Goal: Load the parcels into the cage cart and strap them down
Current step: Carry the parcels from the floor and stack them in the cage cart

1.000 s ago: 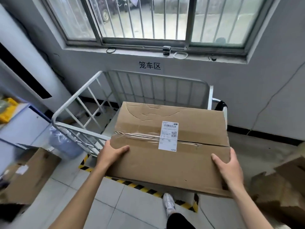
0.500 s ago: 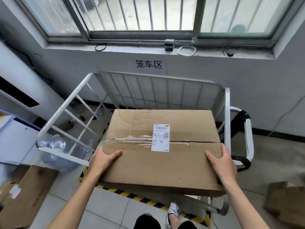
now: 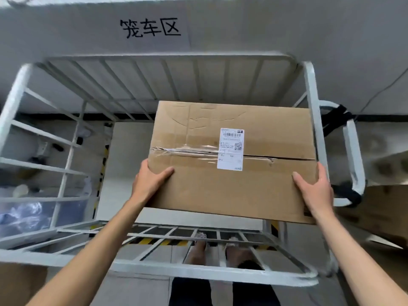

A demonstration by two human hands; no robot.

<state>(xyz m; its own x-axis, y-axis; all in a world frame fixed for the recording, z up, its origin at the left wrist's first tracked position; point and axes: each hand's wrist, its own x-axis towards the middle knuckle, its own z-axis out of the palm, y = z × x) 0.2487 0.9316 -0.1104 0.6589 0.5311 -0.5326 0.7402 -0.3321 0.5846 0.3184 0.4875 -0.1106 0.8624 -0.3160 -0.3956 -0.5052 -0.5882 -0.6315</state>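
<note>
Here is the grey wall [image 3: 242, 29] behind the cage cart [image 3: 198, 270], black characters [image 3: 150, 27] painted on it above the cart's back rail; the white barred cart fills the view, seen from over its near rail, its pale deck [image 3: 128, 168] bare on the left half; inside the cart, hard towards its right side rail, is the cardboard parcel [image 3: 220, 191], top face up, its far edge near the cart's back bars; whether its underside touches the cart's deck, I cannot tell. Outside the cart's right side sits another brown box [image 3: 384, 208], blurred; outside its left side, behind the bars, a crumpled clear plastic bag [image 3: 24, 213]. Both arms reach in over the cart's near rail; the left hand [image 3: 150, 182] grips the parcel's near left corner, thumb laid flat on the top face, fingers wrapped round the side and mostly out of sight; the right hand [image 3: 315, 191] grips the near right corner, thumb on top, fingers curled down the side next to the cart's right rail. On the cart's right end, a white loop handle [image 3: 353, 151] with a black strap [image 3: 337, 115] wound round it. On the parcel, a white shipping label [image 3: 230, 149] straddles the flap seam; clear tape [image 3: 183, 150] runs along that seam, wrinkled; yellow-black hazard stripe [image 3: 145, 241] shows on the floor under the cart's near bars.
</note>
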